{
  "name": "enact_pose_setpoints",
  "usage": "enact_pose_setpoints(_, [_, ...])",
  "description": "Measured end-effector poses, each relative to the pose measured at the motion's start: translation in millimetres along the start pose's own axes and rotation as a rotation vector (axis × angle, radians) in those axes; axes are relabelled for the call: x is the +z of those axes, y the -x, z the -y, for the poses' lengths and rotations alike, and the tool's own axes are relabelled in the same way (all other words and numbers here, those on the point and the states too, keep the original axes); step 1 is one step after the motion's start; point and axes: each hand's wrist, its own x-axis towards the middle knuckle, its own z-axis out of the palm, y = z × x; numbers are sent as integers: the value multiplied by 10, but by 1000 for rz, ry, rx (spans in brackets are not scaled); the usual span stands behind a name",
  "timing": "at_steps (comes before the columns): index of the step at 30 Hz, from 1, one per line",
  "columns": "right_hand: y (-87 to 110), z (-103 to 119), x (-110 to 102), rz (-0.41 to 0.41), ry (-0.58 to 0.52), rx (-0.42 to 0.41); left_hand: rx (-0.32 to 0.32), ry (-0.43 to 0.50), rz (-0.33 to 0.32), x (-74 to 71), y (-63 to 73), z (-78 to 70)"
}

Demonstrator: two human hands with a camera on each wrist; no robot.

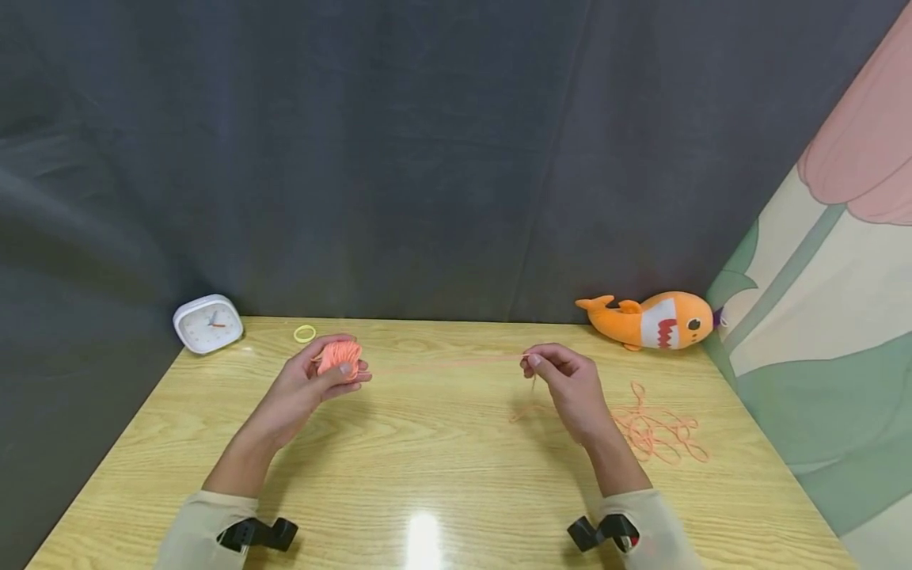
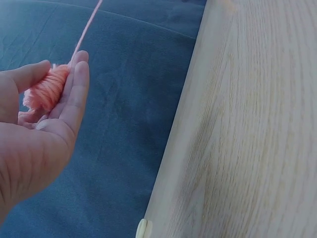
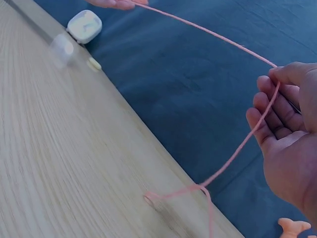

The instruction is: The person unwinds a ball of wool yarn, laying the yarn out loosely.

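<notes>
My left hand (image 1: 302,385) holds a small wound bundle of coral-pink yarn (image 1: 339,359) above the table, thumb on one side and fingers on the other. From that bundle a single yarn strand (image 3: 213,33) runs across to my right hand (image 1: 570,389), where thumb and index finger pinch it. Below the pinch the strand hangs past the other fingers, which are loosely bent, and meets the tabletop. A loose tangle of the same yarn (image 1: 651,431) lies on the table to the right of my right forearm. In the left wrist view the yarn bundle (image 2: 48,89) shows its wrapped turns.
On the wooden table (image 1: 427,459), a white clock (image 1: 209,324) stands at the back left, near a yellow ring (image 1: 304,333). An orange plush shark (image 1: 651,321) lies at the back right. A dark curtain (image 1: 399,158) hangs behind the table's far edge.
</notes>
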Motion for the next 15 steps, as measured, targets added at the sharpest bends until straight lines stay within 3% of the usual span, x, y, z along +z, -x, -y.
enact_pose_setpoints(5, [24, 9, -152, -47, -20, 12, -9, -25, -1, 6, 11, 6])
enact_pose_setpoints(15, [40, 82, -380, -106, -209, -67, -24, -32, -13, 2, 11, -11])
